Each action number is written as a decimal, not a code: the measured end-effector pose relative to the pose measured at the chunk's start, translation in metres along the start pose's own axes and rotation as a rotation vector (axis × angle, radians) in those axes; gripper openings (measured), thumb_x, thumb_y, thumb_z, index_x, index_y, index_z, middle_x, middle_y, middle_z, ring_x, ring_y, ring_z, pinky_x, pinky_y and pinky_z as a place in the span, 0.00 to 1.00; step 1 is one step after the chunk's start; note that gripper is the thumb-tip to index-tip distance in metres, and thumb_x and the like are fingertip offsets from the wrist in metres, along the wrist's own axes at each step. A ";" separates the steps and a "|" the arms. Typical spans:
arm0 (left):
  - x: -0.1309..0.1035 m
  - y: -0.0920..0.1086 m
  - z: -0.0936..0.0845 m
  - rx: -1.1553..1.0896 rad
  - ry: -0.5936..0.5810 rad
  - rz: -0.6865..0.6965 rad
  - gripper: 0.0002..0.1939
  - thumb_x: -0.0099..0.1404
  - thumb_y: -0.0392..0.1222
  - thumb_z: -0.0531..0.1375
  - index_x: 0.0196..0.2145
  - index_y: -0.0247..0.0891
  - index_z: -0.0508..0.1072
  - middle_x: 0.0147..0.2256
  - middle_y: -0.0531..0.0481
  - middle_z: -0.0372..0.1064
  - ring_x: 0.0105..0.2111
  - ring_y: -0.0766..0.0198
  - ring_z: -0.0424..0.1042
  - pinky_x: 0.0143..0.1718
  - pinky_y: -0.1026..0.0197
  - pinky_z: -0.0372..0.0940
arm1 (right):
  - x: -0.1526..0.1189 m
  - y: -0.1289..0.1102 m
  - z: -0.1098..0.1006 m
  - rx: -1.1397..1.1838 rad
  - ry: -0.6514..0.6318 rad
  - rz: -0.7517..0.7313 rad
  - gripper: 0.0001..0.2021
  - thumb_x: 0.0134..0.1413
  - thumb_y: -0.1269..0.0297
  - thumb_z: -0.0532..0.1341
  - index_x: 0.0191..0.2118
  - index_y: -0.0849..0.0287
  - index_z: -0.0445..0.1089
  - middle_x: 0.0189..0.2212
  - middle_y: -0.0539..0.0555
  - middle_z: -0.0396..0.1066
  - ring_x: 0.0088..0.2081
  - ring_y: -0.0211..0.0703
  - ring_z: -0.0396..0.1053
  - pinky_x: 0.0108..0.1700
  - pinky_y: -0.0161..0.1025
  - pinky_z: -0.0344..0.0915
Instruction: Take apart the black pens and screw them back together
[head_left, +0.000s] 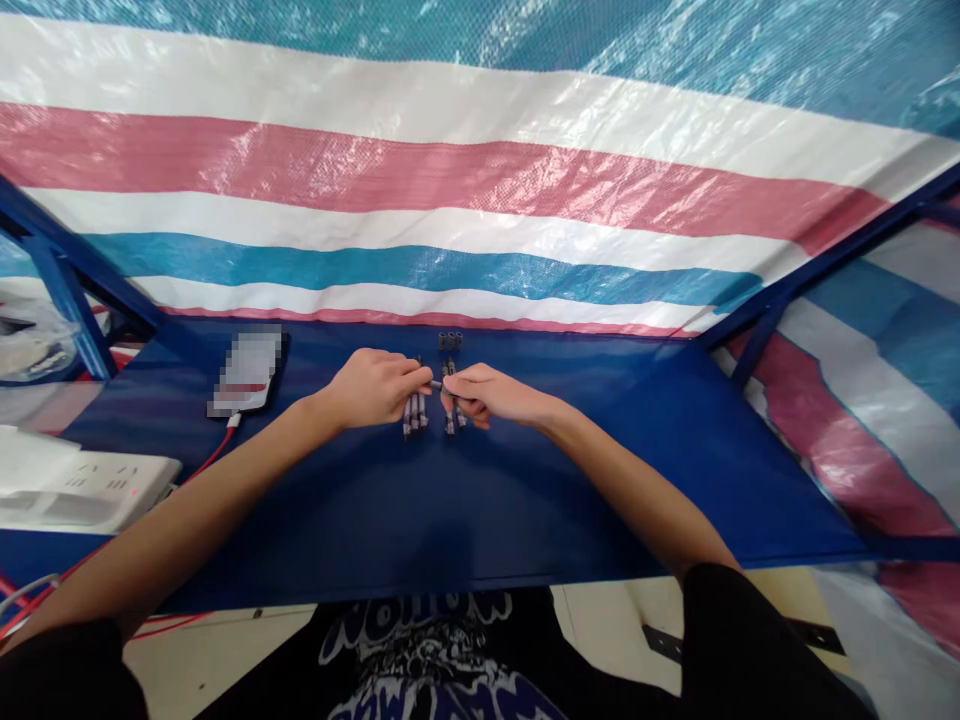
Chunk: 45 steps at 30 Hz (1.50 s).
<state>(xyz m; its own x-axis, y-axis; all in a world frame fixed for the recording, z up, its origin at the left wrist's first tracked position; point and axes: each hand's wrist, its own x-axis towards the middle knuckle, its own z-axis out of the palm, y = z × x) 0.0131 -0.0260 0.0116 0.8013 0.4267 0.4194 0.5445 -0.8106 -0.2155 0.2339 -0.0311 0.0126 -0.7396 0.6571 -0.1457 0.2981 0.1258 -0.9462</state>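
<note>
My left hand [380,387] and my right hand [495,392] meet over the middle of the blue table. Between their fingertips is a small thin grey rod-like part [436,385], pinched from both sides. Its exact kind is too small to make out. Just below my left fingers lies a row of slim metallic rod-like pieces [415,414]. More such pieces [450,422] lie under my right hand, partly covered by its fingers. Behind the hands stand three short dark tubular pieces [451,341] side by side.
A phone [251,370] with a red charging cable [214,455] lies on the left of the blue table [420,520]. Further left is a white power strip [112,488]. Blue metal posts [795,265] and a striped plastic sheet [450,175] bound the table.
</note>
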 end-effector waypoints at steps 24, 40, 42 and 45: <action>-0.005 -0.004 0.005 0.111 0.121 0.208 0.13 0.67 0.37 0.47 0.30 0.38 0.69 0.21 0.53 0.66 0.21 0.69 0.62 0.24 0.63 0.53 | 0.004 0.015 -0.003 0.180 -0.356 0.056 0.20 0.65 0.48 0.48 0.31 0.59 0.60 0.16 0.39 0.40 0.15 0.29 0.39 0.16 0.29 0.44; -0.004 -0.009 -0.008 -0.135 0.071 -0.036 0.17 0.69 0.43 0.47 0.30 0.37 0.71 0.23 0.51 0.71 0.22 0.67 0.67 0.23 0.64 0.51 | -0.004 -0.005 0.009 -1.102 0.274 -0.222 0.13 0.67 0.58 0.51 0.46 0.63 0.64 0.27 0.54 0.73 0.26 0.39 0.69 0.28 0.33 0.50; -0.005 -0.011 -0.007 -0.122 0.113 0.004 0.17 0.70 0.43 0.47 0.31 0.37 0.71 0.23 0.51 0.71 0.21 0.68 0.66 0.23 0.65 0.51 | -0.006 -0.007 0.010 -1.170 0.280 -0.229 0.15 0.67 0.56 0.50 0.45 0.64 0.64 0.25 0.54 0.73 0.24 0.39 0.67 0.26 0.33 0.48; -0.003 -0.011 -0.007 -0.164 0.102 -0.005 0.16 0.70 0.43 0.47 0.30 0.37 0.70 0.22 0.52 0.68 0.20 0.68 0.64 0.22 0.65 0.50 | -0.009 -0.006 0.012 -1.255 0.332 -0.279 0.16 0.68 0.56 0.49 0.42 0.65 0.66 0.24 0.54 0.72 0.23 0.39 0.67 0.25 0.34 0.49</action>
<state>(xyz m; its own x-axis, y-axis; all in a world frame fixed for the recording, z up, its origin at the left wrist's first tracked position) 0.0026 -0.0208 0.0187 0.7648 0.3952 0.5088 0.4943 -0.8664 -0.0701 0.2313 -0.0462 0.0165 -0.7383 0.6242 0.2554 0.6457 0.7636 0.0004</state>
